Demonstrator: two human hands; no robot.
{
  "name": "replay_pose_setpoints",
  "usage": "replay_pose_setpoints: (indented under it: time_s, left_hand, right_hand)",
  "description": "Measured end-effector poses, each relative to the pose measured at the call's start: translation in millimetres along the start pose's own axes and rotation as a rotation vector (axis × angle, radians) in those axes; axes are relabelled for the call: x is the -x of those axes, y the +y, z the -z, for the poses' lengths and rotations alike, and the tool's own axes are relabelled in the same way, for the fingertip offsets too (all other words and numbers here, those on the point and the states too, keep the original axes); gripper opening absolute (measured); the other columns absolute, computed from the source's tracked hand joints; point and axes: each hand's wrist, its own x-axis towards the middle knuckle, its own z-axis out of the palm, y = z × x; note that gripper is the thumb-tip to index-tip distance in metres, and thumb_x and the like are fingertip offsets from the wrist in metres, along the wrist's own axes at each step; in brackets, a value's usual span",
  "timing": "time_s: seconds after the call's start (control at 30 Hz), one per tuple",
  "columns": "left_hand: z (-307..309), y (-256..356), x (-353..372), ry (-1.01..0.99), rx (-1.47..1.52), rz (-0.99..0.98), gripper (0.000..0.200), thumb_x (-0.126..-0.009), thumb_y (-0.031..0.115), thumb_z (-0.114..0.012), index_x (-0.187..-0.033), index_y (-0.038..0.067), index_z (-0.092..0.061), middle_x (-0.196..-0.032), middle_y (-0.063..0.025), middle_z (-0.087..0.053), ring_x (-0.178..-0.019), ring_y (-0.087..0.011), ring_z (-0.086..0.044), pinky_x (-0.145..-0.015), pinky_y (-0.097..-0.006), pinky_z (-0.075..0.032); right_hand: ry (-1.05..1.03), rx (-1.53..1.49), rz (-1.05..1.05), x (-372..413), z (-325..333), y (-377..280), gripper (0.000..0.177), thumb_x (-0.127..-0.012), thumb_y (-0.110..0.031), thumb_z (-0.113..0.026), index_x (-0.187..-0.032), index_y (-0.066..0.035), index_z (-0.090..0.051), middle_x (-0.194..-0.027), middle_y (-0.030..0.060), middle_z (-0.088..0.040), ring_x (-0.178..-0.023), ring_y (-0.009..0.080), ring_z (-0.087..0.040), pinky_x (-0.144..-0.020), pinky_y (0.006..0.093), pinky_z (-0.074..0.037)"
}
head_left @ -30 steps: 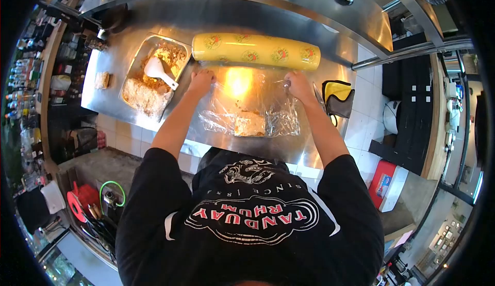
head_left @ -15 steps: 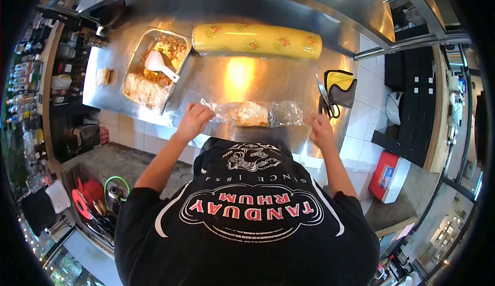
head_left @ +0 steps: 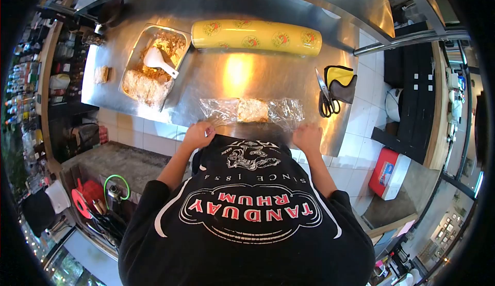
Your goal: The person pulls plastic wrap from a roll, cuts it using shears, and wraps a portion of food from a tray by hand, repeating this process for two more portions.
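A food portion [head_left: 253, 110] lies near the front edge of the steel table, its pale top showing through clear plastic film [head_left: 286, 112] that spreads crinkled to both sides. My left hand [head_left: 199, 135] is closed at the film's near left corner. At the near right corner my right hand [head_left: 308, 136] is closed too, fingers pinched together. The fingertips are small and partly blurred. Behind, to the left, a metal pan [head_left: 122, 85] holds loose filling, a white spoon [head_left: 161, 65] and a wrapped-looking pale bundle [head_left: 148, 88].
A large yellow film roll [head_left: 256, 36] lies across the back of the table [head_left: 206, 80]. Scissors [head_left: 323, 94] rest on the right beside a yellow-and-grey cloth [head_left: 340, 81]. A small wrapped piece [head_left: 101, 74] sits at the far left. A red-and-white cooler [head_left: 388, 174] stands right of me.
Both hands have come closer to my body, and my right hand has also shifted inward to the left. The film around the food portion now lies flatter and wider.
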Motion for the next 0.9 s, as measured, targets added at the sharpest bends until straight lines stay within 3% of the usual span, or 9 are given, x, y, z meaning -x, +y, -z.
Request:
replay_pose_setpoints:
  time_s: [0.07, 0.13, 0.2, 0.23, 0.33, 0.57, 0.77, 0.83, 0.9]
  left_hand:
    - [10.6, 18.0, -11.3, -0.126, -0.055, 0.142, 0.020, -0.078, 0.025, -0.068, -0.087, 0.009, -0.061, -0.087, -0.0073, -0.060, -0.087, -0.0270, -0.058, -0.079, -0.0400, -0.041]
    - [6.7, 30.1, -21.0, 0.347, 0.029, -0.110, 0.045, -0.078, 0.038, -0.069, -0.106, 0.004, -0.058, -0.109, -0.0162, -0.059, -0.102, -0.0332, -0.055, -0.090, -0.0460, -0.040]
    - [13.1, 55.7, -41.5, 0.386, -0.065, -0.315, 0.081, -0.080, 0.052, -0.064, -0.134, -0.003, -0.039, -0.139, -0.0224, -0.040, -0.129, -0.0367, -0.039, -0.107, -0.0475, -0.030]
    - [4.9, 49.0, -50.4, 0.387, -0.066, -0.315, 0.081, -0.080, 0.052, -0.064, -0.134, -0.003, -0.039, -0.139, -0.0224, -0.040, -0.129, -0.0367, -0.039, -0.107, -0.0475, -0.030]
    - [-28.6, 22.5, -71.8, 0.159, -0.345, -0.249, 0.107, -0.079, 0.067, -0.054, -0.147, -0.004, -0.013, -0.155, -0.0196, -0.016, -0.144, -0.0300, -0.013, -0.118, -0.0423, -0.010]
    - [-27.6, 15.7, -70.5, 0.142, -0.427, -0.252, 0.108, -0.079, 0.072, -0.048, -0.148, -0.003, -0.011, -0.156, -0.0186, -0.012, -0.145, -0.0296, -0.011, -0.118, -0.0419, -0.009]
    - [-2.1, 56.5, -56.2, 0.151, -0.313, -0.290, 0.094, -0.087, 0.058, -0.051, -0.147, -0.004, -0.015, -0.155, -0.0193, -0.014, -0.144, -0.0321, -0.012, -0.118, -0.0426, -0.011]
    - [-14.7, 68.6, -63.6, 0.183, -0.283, -0.410, 0.085, -0.089, 0.044, -0.053, -0.146, -0.006, -0.015, -0.155, -0.0209, -0.014, -0.144, -0.0346, -0.013, -0.117, -0.0438, -0.012]
    - [-25.8, 79.9, -72.3, 0.192, -0.188, -0.448, 0.080, -0.089, 0.037, -0.055, -0.146, -0.006, -0.016, -0.154, -0.0224, -0.014, -0.143, -0.0355, -0.014, -0.117, -0.0440, -0.012]
  right_hand:
    - [0.009, 0.046, -0.072, -15.9, 15.9, -13.2, 0.033, -0.077, -0.029, -0.064, -0.103, -0.009, -0.067, -0.101, 0.0126, -0.059, -0.094, 0.0326, -0.055, -0.081, 0.0500, -0.042]
    - [0.191, -0.154, 0.225, -32.2, 19.1, -32.0, 0.065, -0.075, -0.049, -0.066, -0.127, -0.011, -0.054, -0.126, 0.0169, -0.050, -0.116, 0.0347, -0.048, -0.095, 0.0525, -0.037]
    - [0.140, -0.049, 0.300, -49.8, 9.0, -47.8, 0.079, -0.073, -0.054, -0.067, -0.136, -0.012, -0.043, -0.138, 0.0158, -0.039, -0.127, 0.0334, -0.038, -0.102, 0.0525, -0.030]
    - [0.087, 0.057, 0.369, -56.2, 3.4, -49.6, 0.094, -0.072, -0.059, -0.068, -0.145, -0.012, -0.032, -0.150, 0.0148, -0.028, -0.138, 0.0322, -0.028, -0.110, 0.0525, -0.023]
    - [-0.061, 0.132, 0.380, -69.7, -24.4, -34.3, 0.109, -0.069, -0.071, -0.062, -0.149, -0.010, -0.020, -0.156, 0.0109, -0.013, -0.144, 0.0290, -0.014, -0.113, 0.0569, -0.011]
    - [0.014, 0.206, 0.342, -64.4, -32.8, -22.5, 0.110, -0.068, -0.071, -0.062, -0.148, -0.007, -0.021, -0.156, 0.0078, -0.016, -0.144, 0.0279, -0.014, -0.111, 0.0612, -0.008]
    - [-0.153, 0.199, 0.341, -64.8, 7.8, -51.0, 0.086, -0.083, -0.048, -0.057, -0.148, -0.005, -0.020, -0.156, 0.0141, -0.014, -0.144, 0.0298, -0.014, -0.112, 0.0597, -0.010]
    - [0.017, -0.436, 0.582, -70.7, -8.9, -51.6, 0.077, -0.086, -0.033, -0.054, -0.147, -0.001, -0.021, -0.153, 0.0204, -0.020, -0.143, 0.0350, -0.019, -0.114, 0.0522, -0.014]
    - [0.062, -0.559, 0.529, -69.1, -34.7, -59.9, 0.076, -0.085, -0.030, -0.054, -0.147, 0.001, -0.021, -0.152, 0.0223, -0.023, -0.142, 0.0372, -0.020, -0.115, 0.0484, -0.014]
